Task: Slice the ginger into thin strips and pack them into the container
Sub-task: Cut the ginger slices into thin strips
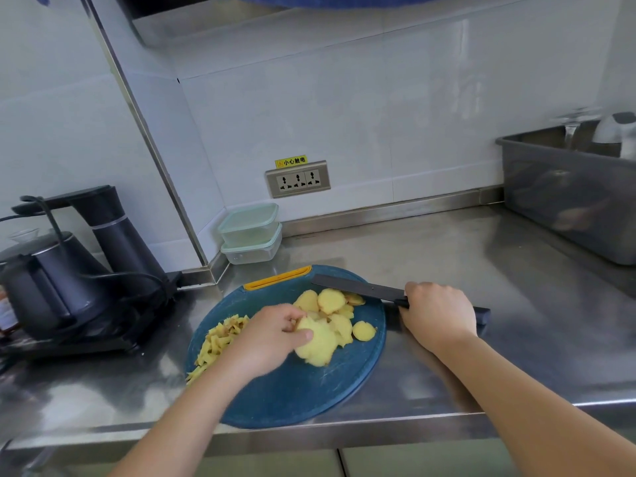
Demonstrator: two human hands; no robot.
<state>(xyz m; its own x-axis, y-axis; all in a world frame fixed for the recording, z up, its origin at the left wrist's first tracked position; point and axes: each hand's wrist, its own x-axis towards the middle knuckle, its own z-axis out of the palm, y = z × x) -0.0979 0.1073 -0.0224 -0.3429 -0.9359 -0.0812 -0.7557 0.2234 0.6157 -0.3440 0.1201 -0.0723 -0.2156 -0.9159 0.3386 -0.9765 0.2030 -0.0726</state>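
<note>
A round blue cutting board [296, 390] lies on the steel counter. Flat yellow ginger slices [332, 301] are spread over its far right part, and a heap of thin ginger strips [215, 342] lies along its left edge. My left hand [272, 339] pinches a stack of ginger slices [318, 342] near the board's middle. My right hand [437, 315] grips the handle of a black knife [358, 287], whose blade lies flat over the board's far right rim. Two stacked lidded clear containers [251, 232] stand in the back corner.
A black electric kettle [44, 287] on its base with a tall dispenser [117, 232] stands at the left. A grey plastic bin [568, 194] sits at the back right. A wall socket [297, 179] is behind the board. The counter's front edge [378, 421] runs just below the board.
</note>
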